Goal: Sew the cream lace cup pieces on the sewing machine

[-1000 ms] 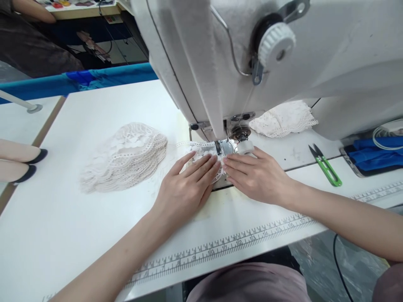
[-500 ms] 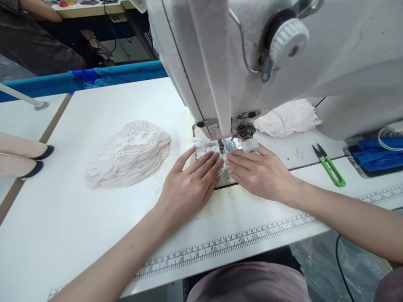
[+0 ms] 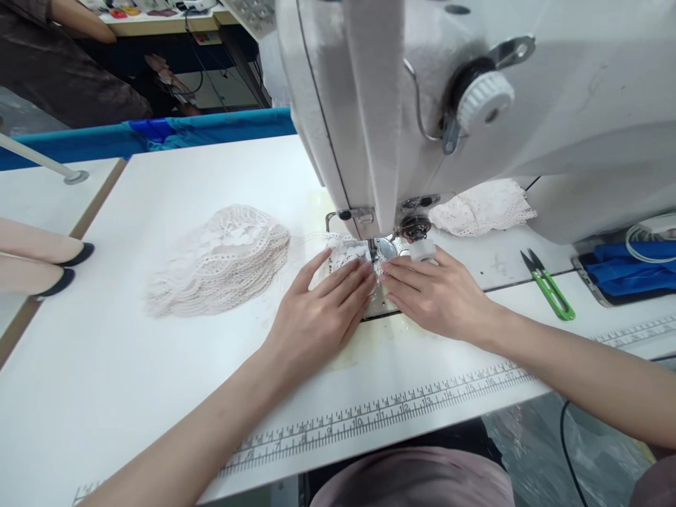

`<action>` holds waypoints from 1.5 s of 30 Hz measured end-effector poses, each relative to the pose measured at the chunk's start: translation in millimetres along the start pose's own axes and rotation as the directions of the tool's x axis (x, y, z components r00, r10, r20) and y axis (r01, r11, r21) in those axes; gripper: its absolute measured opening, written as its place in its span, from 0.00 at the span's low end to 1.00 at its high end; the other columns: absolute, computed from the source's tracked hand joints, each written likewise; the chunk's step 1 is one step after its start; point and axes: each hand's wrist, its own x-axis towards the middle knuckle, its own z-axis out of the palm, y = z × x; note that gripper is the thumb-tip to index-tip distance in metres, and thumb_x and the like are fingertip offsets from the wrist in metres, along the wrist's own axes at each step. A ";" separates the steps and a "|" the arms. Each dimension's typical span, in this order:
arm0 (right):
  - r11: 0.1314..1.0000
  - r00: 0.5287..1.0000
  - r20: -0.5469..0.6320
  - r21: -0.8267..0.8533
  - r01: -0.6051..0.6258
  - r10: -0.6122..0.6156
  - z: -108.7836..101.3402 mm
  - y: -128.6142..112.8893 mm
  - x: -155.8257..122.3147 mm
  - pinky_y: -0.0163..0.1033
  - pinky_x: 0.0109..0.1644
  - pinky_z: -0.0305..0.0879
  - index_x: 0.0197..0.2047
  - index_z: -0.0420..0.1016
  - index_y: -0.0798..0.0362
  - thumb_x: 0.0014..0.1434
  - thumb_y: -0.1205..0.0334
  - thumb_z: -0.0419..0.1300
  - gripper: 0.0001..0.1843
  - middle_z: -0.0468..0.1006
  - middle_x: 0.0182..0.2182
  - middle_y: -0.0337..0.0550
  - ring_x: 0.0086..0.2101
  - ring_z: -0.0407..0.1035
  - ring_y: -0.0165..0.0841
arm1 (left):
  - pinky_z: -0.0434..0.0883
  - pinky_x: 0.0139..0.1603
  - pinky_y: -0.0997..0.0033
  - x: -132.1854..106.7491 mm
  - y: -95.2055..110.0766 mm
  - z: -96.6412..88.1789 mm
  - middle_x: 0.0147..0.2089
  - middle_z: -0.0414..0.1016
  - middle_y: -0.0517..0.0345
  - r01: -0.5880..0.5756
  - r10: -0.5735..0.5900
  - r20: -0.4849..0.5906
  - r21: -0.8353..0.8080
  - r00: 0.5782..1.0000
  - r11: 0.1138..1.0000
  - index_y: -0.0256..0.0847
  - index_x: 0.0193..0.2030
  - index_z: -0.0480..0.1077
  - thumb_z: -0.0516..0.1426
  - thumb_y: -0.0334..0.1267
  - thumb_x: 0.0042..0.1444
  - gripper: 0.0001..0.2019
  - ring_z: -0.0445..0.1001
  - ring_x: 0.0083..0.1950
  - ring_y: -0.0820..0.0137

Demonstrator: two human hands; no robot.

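My left hand [image 3: 317, 313] lies flat with fingers stretched out on a small cream lace piece [image 3: 349, 252] at the needle of a white sewing machine [image 3: 475, 98]. My right hand [image 3: 436, 292] lies flat beside it on the right, fingertips pressing the same piece just in front of the presser foot [image 3: 372, 248]. Both hands' fingertips nearly meet. Most of the lace piece is hidden under the fingers. A narrow lace strip runs from it leftward to a stack of cream lace pieces [image 3: 219, 260].
Green thread snips [image 3: 549, 285] lie right of my right hand. More lace [image 3: 483, 206] sits behind the machine arm. Blue cloth in a tray [image 3: 631, 267] is far right. A printed ruler [image 3: 380, 412] runs along the table's front edge. Another person's feet [image 3: 58, 264] show at left.
The view has shifted slightly. Both hands stay flat on the lace piece at the needle, edging a little toward the presser foot.
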 end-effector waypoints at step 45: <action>0.989 0.992 0.064 -0.109 -0.101 0.108 3.7 3.8 4.6 0.48 0.63 0.57 0.46 0.79 0.54 0.68 0.61 0.52 0.14 0.82 0.43 0.43 0.42 0.73 0.35 | 0.63 0.65 0.48 1.5 -2.0 5.5 0.54 0.77 0.47 0.065 -0.065 -0.004 0.036 0.998 0.997 0.32 0.55 0.71 0.53 0.34 0.65 0.15 0.76 0.56 0.60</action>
